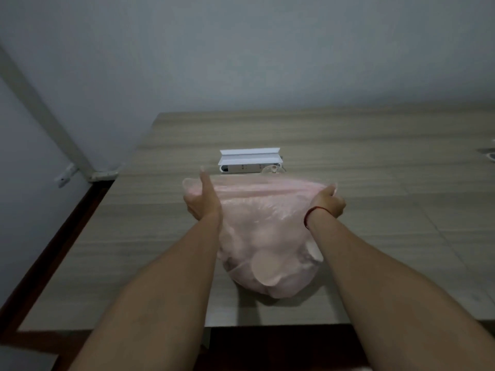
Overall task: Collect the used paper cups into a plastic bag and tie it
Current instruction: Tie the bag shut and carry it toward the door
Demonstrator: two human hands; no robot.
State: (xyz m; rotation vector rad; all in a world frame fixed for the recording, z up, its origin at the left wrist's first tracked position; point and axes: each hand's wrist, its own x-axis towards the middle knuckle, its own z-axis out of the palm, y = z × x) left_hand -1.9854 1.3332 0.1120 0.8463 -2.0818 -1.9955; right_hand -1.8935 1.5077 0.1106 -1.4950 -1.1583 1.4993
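Note:
A translucent pink plastic bag (pixel 262 226) sits on the wooden table (pixel 375 199), bulging with paper cups (pixel 265 266) whose round bottoms show through the film. My left hand (pixel 202 202) grips the bag's top edge at its left end, thumb pointing up. My right hand (pixel 328 202) grips the same edge at its right end; a red string circles that wrist. Between the two hands the bag's mouth is stretched flat and wide above the cups.
A white box-like device (pixel 250 160) with a raised flap lies just behind the bag. Something clear sits beside it at the bag's far edge. The table meets a grey wall at the back, and its left edge drops to a dark floor.

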